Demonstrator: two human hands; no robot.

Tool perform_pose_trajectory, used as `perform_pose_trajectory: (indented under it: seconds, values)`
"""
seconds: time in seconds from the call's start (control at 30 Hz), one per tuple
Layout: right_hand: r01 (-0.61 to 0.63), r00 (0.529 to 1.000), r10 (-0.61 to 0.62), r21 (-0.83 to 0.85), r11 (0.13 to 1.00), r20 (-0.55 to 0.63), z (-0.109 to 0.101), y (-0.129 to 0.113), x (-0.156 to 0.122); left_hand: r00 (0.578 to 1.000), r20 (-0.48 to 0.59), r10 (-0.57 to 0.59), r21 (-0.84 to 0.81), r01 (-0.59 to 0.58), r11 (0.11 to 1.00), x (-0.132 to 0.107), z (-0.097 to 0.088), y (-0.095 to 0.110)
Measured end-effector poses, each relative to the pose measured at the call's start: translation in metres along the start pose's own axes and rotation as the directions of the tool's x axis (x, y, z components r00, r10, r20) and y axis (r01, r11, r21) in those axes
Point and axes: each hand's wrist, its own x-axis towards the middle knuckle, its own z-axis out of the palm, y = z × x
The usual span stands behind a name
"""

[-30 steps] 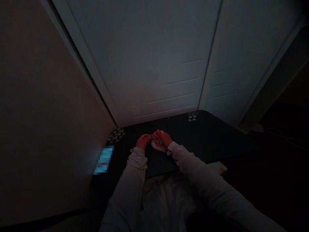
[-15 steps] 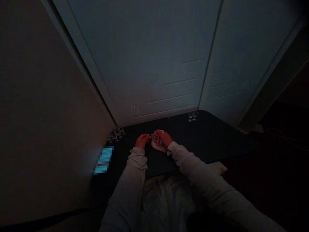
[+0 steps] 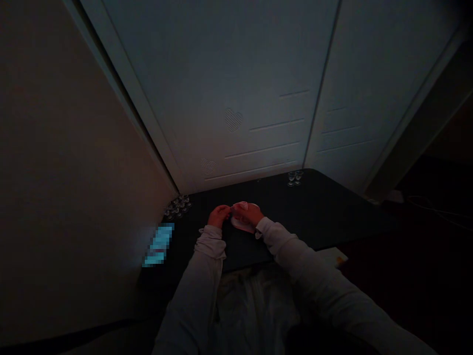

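Observation:
The room is very dark. On a black table (image 3: 318, 212) my two hands meet over a small pink and white cloth (image 3: 242, 225). My right hand (image 3: 250, 213) lies on top of the cloth with its fingers curled round the upper edge. My left hand (image 3: 219, 215) is closed in a pinch at the cloth's left corner. Both arms wear pale long sleeves. Most of the cloth is hidden under my right hand.
A cluster of small glasses (image 3: 178, 206) stands at the table's back left corner, and two more glasses (image 3: 294, 177) near the back edge. A glowing blurred screen (image 3: 159, 244) lies at the left. White panelled doors (image 3: 258, 98) rise behind the table.
My right hand has pressed down and flattened the cloth, which stood bunched up higher before. My left hand stays at the left corner.

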Motion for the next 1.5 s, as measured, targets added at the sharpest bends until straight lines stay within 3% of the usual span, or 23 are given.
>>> perform_pose_trajectory:
  seconds: [0.13,0.33,0.57,0.8,1.0,1.5]
  values:
    - [0.064,0.998,-0.062,-0.087,0.994,0.02,-0.0001,0.0009,-0.0013,0.999,-0.031,-0.016,-0.015,0.016,1.0,0.0013,-0.0006,-0.0013]
    - [0.137,0.99,-0.134,-0.067,0.988,0.045,0.0002,0.002,-0.0006,0.998,-0.044,-0.042,-0.05,0.04,0.998,0.0039,-0.0014,-0.0025]
    - [0.142,0.99,-0.142,-0.08,0.987,0.009,0.0006,-0.0008,-0.0028,0.997,-0.062,-0.053,-0.113,0.046,0.993,0.0025,-0.0009,-0.0006]
    - [0.045,0.995,-0.055,-0.11,0.993,-0.089,0.0008,0.0003,-0.0029,0.994,-0.074,-0.078,-0.161,0.065,0.985,-0.0012,0.0015,0.0051]
    - [0.099,0.977,-0.109,-0.066,0.993,-0.18,0.0017,0.003,-0.0015,0.995,-0.058,-0.083,-0.177,0.072,0.982,-0.0028,0.003,0.0069]
    - [0.096,0.988,-0.112,-0.14,0.985,-0.11,-0.0012,0.0005,-0.0031,0.996,-0.049,-0.074,-0.166,0.065,0.984,-0.0009,0.0013,0.004]
